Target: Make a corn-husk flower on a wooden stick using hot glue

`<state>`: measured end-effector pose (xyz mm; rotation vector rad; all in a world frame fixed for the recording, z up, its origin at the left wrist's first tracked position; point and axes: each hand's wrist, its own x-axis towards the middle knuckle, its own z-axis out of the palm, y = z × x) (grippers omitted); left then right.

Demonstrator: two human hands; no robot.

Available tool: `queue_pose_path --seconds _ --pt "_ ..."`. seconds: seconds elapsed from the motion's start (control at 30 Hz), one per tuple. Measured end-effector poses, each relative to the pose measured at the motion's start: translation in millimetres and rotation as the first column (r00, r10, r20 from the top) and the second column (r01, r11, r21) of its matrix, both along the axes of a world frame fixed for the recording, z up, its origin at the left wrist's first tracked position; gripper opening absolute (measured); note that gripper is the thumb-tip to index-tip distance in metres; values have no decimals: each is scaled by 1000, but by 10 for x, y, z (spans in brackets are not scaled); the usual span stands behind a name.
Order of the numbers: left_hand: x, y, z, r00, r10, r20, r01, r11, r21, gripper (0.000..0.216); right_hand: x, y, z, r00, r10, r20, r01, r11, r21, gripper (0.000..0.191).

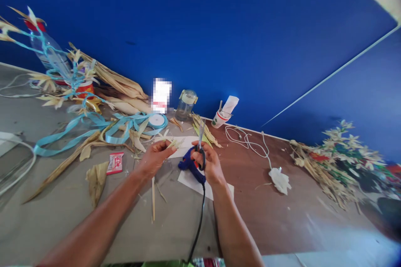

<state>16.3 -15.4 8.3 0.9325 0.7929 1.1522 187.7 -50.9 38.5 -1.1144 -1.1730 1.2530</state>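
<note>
Between the fingertips of my left hand is a small pale strip of corn husk, pinched at one end. My right hand is closed around a pair of scissors, with fingers in the black handles and the blades pointing up and away. The blades stand a little to the right of the husk piece, apart from it. Just below and between my hands lies a blue glue gun on white paper, its black cord running toward the table's front edge.
Light blue ribbon, dried corn husks and a red packet lie to the left. At the back stand a lidded glass jar and a cup. A white cable and husk flowers are on the right.
</note>
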Motion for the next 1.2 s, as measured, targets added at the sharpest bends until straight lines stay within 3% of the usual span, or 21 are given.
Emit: queue_pose_path --seconds 0.13,0.3,0.87,1.2 --pt "-3 3 3 992 121 20 -121 992 24 25 -194 -68 -51 998 65 16 -64 997 -38 43" --pt "-11 -6 -3 983 183 9 -183 983 9 25 -410 -140 -110 994 102 46 -102 995 -20 47" --pt "63 -49 -23 979 184 83 -179 982 -56 26 -642 -157 -231 994 1 109 -11 996 92 34" --pt "81 -109 78 982 181 -48 -182 983 -25 26 -661 -114 -336 990 -40 138 27 995 99 34"
